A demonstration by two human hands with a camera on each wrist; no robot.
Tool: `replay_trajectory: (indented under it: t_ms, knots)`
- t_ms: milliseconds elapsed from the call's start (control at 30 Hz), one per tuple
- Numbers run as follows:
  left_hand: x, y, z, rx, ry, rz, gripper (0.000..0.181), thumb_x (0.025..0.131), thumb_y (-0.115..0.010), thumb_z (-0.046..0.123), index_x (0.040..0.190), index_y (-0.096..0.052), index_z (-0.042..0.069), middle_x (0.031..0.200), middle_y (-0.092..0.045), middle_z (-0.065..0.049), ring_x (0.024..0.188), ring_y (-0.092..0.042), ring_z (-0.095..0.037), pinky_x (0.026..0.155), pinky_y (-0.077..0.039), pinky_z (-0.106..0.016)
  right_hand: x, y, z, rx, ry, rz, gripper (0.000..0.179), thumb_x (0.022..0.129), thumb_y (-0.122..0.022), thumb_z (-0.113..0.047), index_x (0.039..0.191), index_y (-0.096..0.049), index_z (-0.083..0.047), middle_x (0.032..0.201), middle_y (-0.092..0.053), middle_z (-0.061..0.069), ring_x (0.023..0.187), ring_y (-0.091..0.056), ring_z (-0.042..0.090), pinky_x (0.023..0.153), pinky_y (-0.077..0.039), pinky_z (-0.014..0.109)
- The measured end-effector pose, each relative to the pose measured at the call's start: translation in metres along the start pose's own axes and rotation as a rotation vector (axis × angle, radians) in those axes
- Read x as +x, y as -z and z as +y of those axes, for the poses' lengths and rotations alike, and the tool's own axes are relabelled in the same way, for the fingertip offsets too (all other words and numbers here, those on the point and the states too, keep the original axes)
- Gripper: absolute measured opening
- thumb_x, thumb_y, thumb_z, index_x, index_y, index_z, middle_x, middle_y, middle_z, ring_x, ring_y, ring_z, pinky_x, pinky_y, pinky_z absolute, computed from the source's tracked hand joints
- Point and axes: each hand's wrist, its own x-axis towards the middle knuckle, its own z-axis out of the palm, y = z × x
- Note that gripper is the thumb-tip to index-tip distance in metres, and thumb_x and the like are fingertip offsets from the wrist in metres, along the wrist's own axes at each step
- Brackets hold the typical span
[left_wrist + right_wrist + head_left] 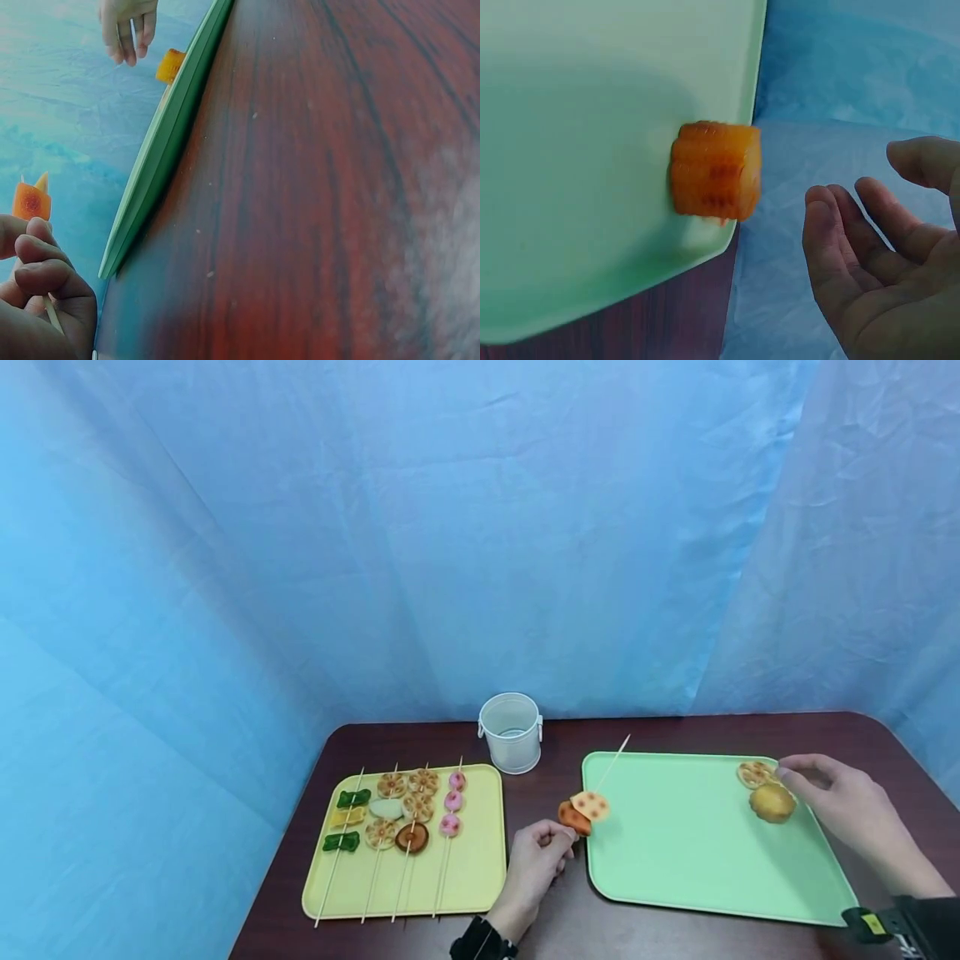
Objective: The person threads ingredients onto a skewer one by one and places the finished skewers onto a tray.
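My left hand (534,868) grips a bamboo skewer (617,758) just left of the green tray, its tip pointing up and right. On it are an orange-brown piece (574,818) and a pale, brown-spotted slice (591,806). In the left wrist view, curled fingers (45,277) wrap the stick below the orange piece (32,202). Over the green tray's right edge, my right hand (847,797) has spread, slightly bent fingers and holds nothing. Close to it lie a lotus root slice (753,773) and a ridged yellow-orange chunk resembling corn (714,171).
A yellow tray (480,885) on the left bears several loaded skewers, with green, yellow, pink and lotus-like pieces and a brown mushroom-like one (412,838). A small white bucket (512,739) stands behind, between it and the green tray (690,860). Blue cloth (480,543) hangs behind the table.
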Motion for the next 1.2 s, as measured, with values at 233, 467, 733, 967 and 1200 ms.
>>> replay_trajectory:
  t_ms: [233, 467, 733, 967, 1200]
  knots:
    - [-0.001, 0.001, 0.000, 0.001, 0.025, -0.014, 0.016, 0.093, -0.068, 0.012, 0.093, -0.071, -0.004, 0.067, -0.059, 0.003, 0.054, -0.046, -0.006, 0.047, -0.034, -0.020, 0.010, -0.008, 0.018, -0.088, -0.009, -0.044, 0.068, 0.108, -0.050, -0.049, 0.139, -0.049, 0.012, 0.127, -0.051, 0.040, 0.108, -0.050, 0.056, 0.074, -0.048, 0.056]
    - [-0.001, 0.002, 0.000, 0.002, 0.030, -0.014, 0.015, 0.092, -0.066, 0.010, 0.093, -0.072, -0.004, 0.068, -0.060, 0.004, 0.055, -0.045, -0.005, 0.047, -0.034, -0.020, 0.017, -0.010, 0.026, -0.175, -0.015, -0.134, 0.079, 0.102, -0.058, -0.052, 0.136, -0.048, 0.019, 0.120, -0.054, 0.040, 0.101, -0.053, 0.055, 0.072, -0.049, 0.054]
    - [-0.002, 0.003, -0.001, 0.004, 0.020, -0.015, 0.015, 0.093, -0.066, 0.009, 0.095, -0.072, -0.005, 0.069, -0.060, 0.003, 0.056, -0.046, -0.006, 0.049, -0.035, -0.020, 0.019, -0.006, 0.016, -0.228, -0.041, -0.209, 0.072, 0.100, -0.066, -0.041, 0.131, -0.050, 0.022, 0.119, -0.056, 0.042, 0.097, -0.057, 0.054, 0.070, -0.051, 0.053]
    - [-0.002, 0.004, -0.001, -0.001, 0.017, -0.011, 0.015, 0.092, -0.066, 0.008, 0.095, -0.072, -0.005, 0.068, -0.060, 0.004, 0.056, -0.045, -0.005, 0.048, -0.034, -0.019, 0.017, -0.006, 0.015, -0.177, -0.068, -0.238, 0.079, 0.100, -0.063, -0.052, 0.127, -0.050, 0.020, 0.110, -0.059, 0.036, 0.088, -0.060, 0.042, 0.068, -0.048, 0.047]
    - [-0.002, 0.004, -0.002, -0.008, 0.015, -0.013, 0.016, 0.092, -0.066, 0.008, 0.096, -0.071, -0.007, 0.068, -0.060, 0.004, 0.056, -0.045, -0.005, 0.049, -0.034, -0.019, 0.013, -0.009, 0.010, -0.112, -0.073, -0.241, 0.079, 0.098, -0.063, -0.058, 0.125, -0.043, 0.013, 0.096, -0.056, 0.016, 0.078, -0.049, 0.027, 0.063, -0.038, 0.038]
